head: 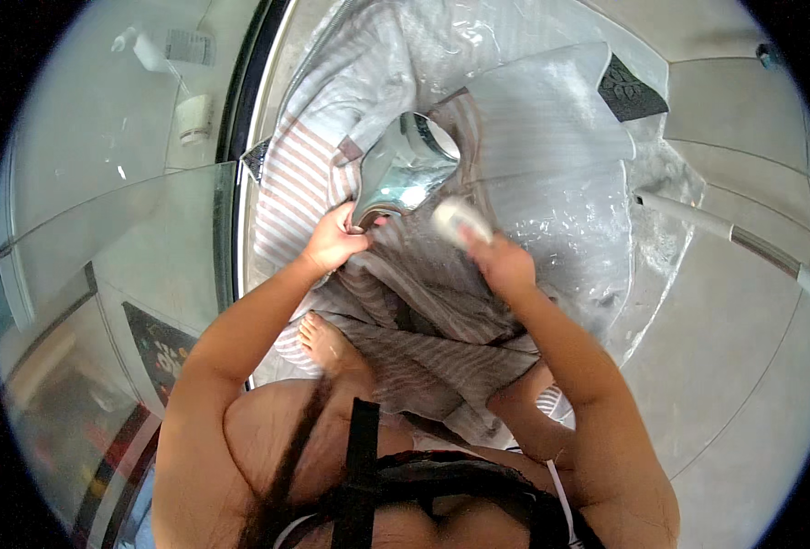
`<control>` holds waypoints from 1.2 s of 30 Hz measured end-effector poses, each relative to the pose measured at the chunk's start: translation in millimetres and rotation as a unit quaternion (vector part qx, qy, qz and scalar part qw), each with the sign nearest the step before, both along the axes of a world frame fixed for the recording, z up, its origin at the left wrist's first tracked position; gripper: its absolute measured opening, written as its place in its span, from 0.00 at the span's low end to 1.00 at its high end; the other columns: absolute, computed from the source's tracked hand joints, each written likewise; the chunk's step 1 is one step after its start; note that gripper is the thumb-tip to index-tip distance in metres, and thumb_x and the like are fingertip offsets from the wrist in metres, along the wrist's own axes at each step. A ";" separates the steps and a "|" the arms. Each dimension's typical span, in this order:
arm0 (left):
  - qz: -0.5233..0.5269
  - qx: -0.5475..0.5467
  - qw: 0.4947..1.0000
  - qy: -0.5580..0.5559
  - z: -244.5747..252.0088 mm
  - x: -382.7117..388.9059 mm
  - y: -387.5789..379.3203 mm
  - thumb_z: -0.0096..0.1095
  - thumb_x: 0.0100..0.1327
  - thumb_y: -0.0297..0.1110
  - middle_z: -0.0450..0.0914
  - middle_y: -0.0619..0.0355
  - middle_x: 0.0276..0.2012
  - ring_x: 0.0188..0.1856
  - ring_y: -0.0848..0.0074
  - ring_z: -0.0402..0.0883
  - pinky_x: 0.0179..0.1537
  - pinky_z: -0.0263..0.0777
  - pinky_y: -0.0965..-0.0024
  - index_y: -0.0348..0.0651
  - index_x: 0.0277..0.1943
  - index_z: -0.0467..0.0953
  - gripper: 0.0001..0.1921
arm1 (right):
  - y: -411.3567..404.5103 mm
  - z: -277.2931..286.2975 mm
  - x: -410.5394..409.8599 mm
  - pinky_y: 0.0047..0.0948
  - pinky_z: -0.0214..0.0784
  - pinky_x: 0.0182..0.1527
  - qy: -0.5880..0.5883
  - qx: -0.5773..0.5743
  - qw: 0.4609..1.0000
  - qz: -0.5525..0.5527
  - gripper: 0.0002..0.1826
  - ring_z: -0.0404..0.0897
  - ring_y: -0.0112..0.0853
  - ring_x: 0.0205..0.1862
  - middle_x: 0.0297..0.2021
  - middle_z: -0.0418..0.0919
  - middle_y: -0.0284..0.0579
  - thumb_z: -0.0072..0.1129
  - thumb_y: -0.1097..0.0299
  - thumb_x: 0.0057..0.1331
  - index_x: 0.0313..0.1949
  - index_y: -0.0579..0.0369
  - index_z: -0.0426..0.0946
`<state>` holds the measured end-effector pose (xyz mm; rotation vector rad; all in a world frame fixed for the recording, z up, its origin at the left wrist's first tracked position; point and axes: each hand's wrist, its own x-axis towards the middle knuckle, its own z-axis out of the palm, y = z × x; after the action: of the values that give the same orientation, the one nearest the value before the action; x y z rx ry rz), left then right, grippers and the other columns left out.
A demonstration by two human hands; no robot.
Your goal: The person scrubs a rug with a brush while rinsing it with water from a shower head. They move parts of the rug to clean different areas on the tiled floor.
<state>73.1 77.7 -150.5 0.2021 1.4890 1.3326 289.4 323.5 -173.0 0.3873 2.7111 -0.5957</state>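
My left hand (336,240) grips the lower edge of a shiny, translucent greenish piece (401,168) with a rounded opening; its exact kind is unclear. My right hand (504,267) holds a whitish oval object (456,219), blurred, possibly a scrub brush, just right of the shiny piece. Beneath both hands lies a large wet fabric cover (302,192), bunched and folded, with brown and white stripes and a plain grey-white part. A zipper (315,58) runs along its upper left edge. Dark patterned patches (628,89) show at its corners.
A glass panel (123,233) with a dark frame stands at the left, a white container (194,118) beyond it. My bare foot (326,340) rests on the fabric. A pale pole (693,219) lies at the right near the tiled surface (727,329).
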 end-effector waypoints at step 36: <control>-0.026 0.002 0.999 0.043 9.7 6.3 -0.4 0.57 0.50 0.15 0.79 0.62 0.46 0.44 0.85 0.74 0.46 0.67 0.79 0.36 0.51 0.71 0.22 | 240.7 68.7 89.2 0.37 0.74 0.37 -0.184 0.217 0.954 -0.091 0.27 0.80 0.40 0.35 0.41 0.80 0.49 0.44 0.48 0.68 0.66 0.26 0.57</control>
<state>79.3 77.3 -140.7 0.3022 1.5427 1.2987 378.6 564.2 -104.3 0.7784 2.4363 0.0450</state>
